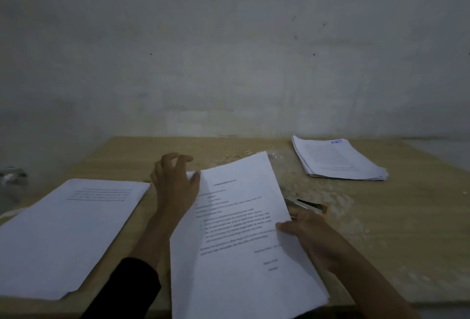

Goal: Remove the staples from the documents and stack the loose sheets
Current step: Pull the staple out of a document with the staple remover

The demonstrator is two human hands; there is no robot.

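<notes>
Near the table's [381, 229] front edge, our right hand [309, 232] pinches the document's [239, 229] right edge; our left hand [175, 181], fingers spread, grips nothing at its top-left corner. Light, floppy sheets: we judge corner holds best.

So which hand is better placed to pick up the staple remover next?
Probably the right hand: the staple remover lies just beyond it, though it now pinches the document edge. The left hand is at the document's far top corner, fingers spread.
</notes>
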